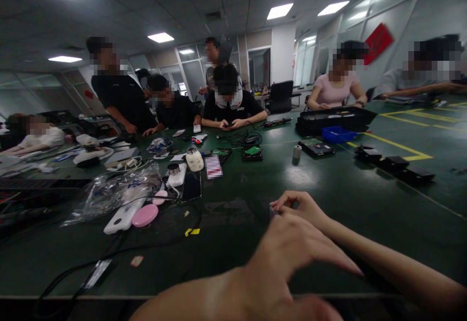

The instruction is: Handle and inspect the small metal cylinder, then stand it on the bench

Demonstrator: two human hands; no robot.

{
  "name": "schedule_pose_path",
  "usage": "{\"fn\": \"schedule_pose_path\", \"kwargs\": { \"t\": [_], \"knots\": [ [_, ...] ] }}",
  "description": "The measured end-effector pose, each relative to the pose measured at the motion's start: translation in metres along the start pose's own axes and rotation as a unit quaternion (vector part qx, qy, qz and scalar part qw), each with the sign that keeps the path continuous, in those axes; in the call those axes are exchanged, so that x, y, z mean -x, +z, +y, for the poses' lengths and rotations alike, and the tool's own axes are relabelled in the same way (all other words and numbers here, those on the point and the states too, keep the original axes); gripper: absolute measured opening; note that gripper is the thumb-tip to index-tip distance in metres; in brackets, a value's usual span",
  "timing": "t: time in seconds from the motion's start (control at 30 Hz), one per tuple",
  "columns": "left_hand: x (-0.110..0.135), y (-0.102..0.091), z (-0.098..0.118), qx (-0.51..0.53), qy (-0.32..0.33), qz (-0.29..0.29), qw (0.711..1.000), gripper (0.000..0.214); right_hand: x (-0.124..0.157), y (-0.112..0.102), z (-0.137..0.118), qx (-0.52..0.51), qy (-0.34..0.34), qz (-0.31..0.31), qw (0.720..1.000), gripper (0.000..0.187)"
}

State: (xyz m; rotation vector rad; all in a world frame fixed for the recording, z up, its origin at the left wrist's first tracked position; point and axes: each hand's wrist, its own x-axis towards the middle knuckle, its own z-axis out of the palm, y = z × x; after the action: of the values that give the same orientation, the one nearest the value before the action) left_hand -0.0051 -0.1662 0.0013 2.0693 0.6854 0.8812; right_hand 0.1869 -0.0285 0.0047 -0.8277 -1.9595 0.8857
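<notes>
My right hand reaches in from the right over the dark green table. Its fingers are curled and pinched on a small thing that I cannot make out. My left hand lies nearer to me, blurred, just below and touching the right hand. One of its fingers is stretched out to the right and nothing shows in it. Both hands hover over a bare patch of the table near its front edge.
To the left lie a pink round case, a white device, a plastic bag, a phone, a white bottle and cables. Farther off are a silver cylinder, a blue tray and black boxes. Several people sit round the table.
</notes>
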Motion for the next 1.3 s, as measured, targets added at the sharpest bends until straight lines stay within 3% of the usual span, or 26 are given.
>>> {"fn": "schedule_pose_path", "kwargs": {
  "t": [0.1, 0.17, 0.23, 0.3, 0.43, 0.57, 0.7, 0.83, 0.97, 1.13, 1.3],
  "knots": [
    [-0.07, -0.053, 0.003, -0.092, 0.084, 0.223, 0.967, 0.037, 0.0, -0.001, 0.001, 0.026, -0.001, 0.028, 0.999, 0.02],
    [-0.09, -0.066, -0.014, -0.132, 0.072, 0.275, 0.95, 0.034, 0.001, -0.004, 0.0, 0.027, 0.002, 0.051, 0.998, 0.023],
    [-0.092, -0.066, -0.039, -0.145, 0.044, 0.242, 0.958, 0.039, 0.003, -0.008, -0.001, 0.024, -0.003, 0.058, 0.998, 0.023],
    [-0.085, -0.058, -0.061, -0.148, 0.022, 0.16, 0.976, 0.049, 0.005, -0.01, -0.003, 0.019, -0.014, 0.033, 0.999, 0.024],
    [-0.075, -0.045, -0.078, -0.15, -0.033, 0.073, 0.985, 0.06, 0.007, -0.005, -0.005, 0.023, -0.02, -0.023, 0.999, 0.022],
    [-0.078, -0.044, -0.077, -0.163, -0.05, 0.076, 0.982, 0.051, 0.003, -0.004, -0.002, 0.005, 0.01, 0.006, 1.0, 0.019],
    [-0.08, -0.045, -0.075, -0.153, -0.061, 0.074, 0.984, 0.04, -0.002, -0.029, 0.018, -0.008, 0.035, 0.053, 0.998, 0.027],
    [-0.08, -0.048, -0.072, -0.131, -0.08, 0.06, 0.986, 0.038, -0.003, -0.063, 0.048, 0.076, 0.07, -0.015, 0.995, 0.028],
    [-0.08, -0.051, -0.072, -0.091, -0.112, 0.043, 0.989, 0.04, -0.001, -0.078, 0.065, 0.083, 0.087, -0.065, 0.991, 0.031],
    [-0.081, -0.051, -0.075, -0.056, -0.134, 0.048, 0.988, 0.041, -0.001, -0.075, 0.066, 0.078, 0.096, -0.057, 0.991, 0.028],
    [-0.082, -0.049, -0.076, -0.04, -0.129, 0.054, 0.989, 0.039, -0.002, -0.047, 0.037, 0.046, 0.072, 0.018, 0.996, 0.026]
  ]
}}
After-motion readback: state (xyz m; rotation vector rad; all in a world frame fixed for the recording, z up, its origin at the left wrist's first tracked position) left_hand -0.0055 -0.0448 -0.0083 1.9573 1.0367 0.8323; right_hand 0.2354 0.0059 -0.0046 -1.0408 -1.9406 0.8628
